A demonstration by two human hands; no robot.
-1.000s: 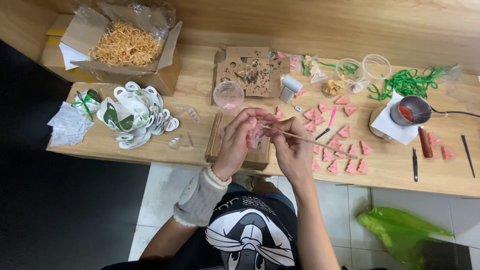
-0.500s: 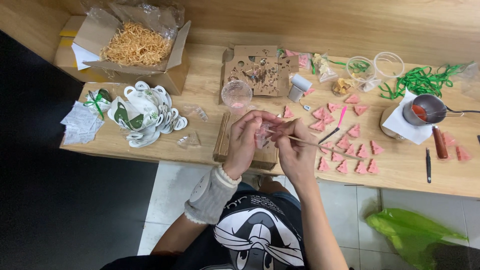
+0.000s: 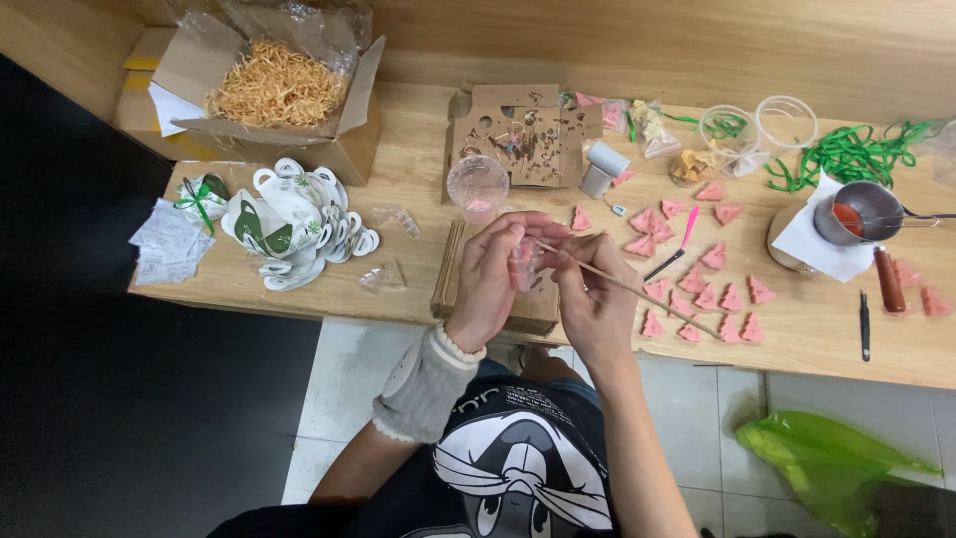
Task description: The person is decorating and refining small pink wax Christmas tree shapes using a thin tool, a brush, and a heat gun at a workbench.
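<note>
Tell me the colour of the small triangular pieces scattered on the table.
Pink; the small triangular pieces show best in the head view, lying right of the hands.

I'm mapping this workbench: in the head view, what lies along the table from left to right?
Paper slips → white-and-green paper cutouts → clear plastic cup → left hand → right hand → pink triangle pieces → metal pot.

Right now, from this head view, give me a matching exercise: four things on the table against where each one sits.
Things:
1. cardboard box of straw
2. metal pot
3. thin wooden stick
4. green ribbon pile

Places:
A. in the right hand
B. far left corner of the table
C. on a white paper sheet at the right
D. far right, beside two clear cups

Pairs: 1-B, 2-C, 3-A, 4-D
</note>
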